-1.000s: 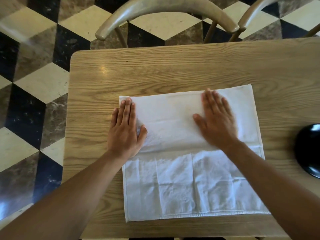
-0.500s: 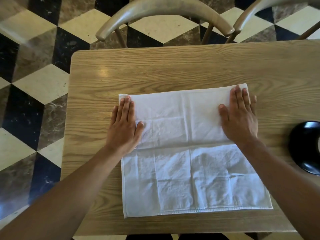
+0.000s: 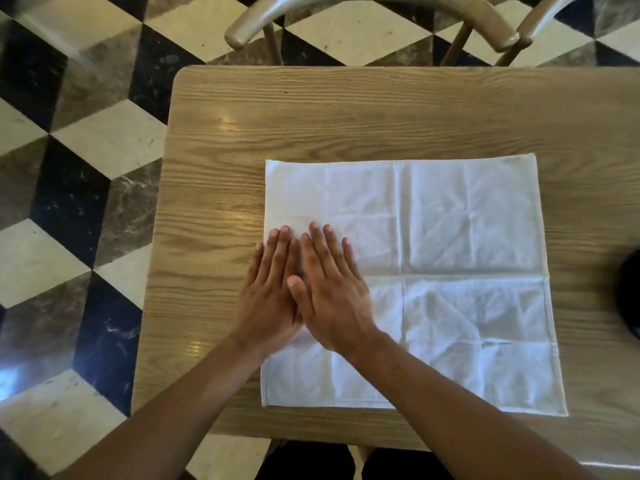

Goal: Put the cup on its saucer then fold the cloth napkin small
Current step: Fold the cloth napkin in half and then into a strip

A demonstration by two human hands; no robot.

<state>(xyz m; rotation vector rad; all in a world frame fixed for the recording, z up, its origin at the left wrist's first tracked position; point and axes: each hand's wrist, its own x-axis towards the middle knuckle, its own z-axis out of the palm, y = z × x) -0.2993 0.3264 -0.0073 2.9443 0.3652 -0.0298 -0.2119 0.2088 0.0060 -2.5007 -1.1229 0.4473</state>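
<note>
A white cloth napkin [image 3: 467, 244] lies flat on the wooden table [image 3: 346, 112], its upper part folded over with a fold edge running across the middle. My left hand [image 3: 268, 292] lies flat on the napkin's left edge, fingers straight. My right hand [image 3: 332, 292] presses flat right beside it, its thumb overlapping the left hand. A black saucer [image 3: 628, 296] shows only as a dark curve at the right frame edge. The cup is out of view.
Two wooden chair backs [image 3: 374, 15] stand beyond the table's far edge. The table's left edge drops to a checkered tile floor [image 3: 76, 168]. Bare wood lies between the napkin and the far edge.
My right hand slid from the napkin's right side to the left, ending beside my left hand. The left hand moved slightly toward me. The view shifted so the saucer is nearly out of frame.
</note>
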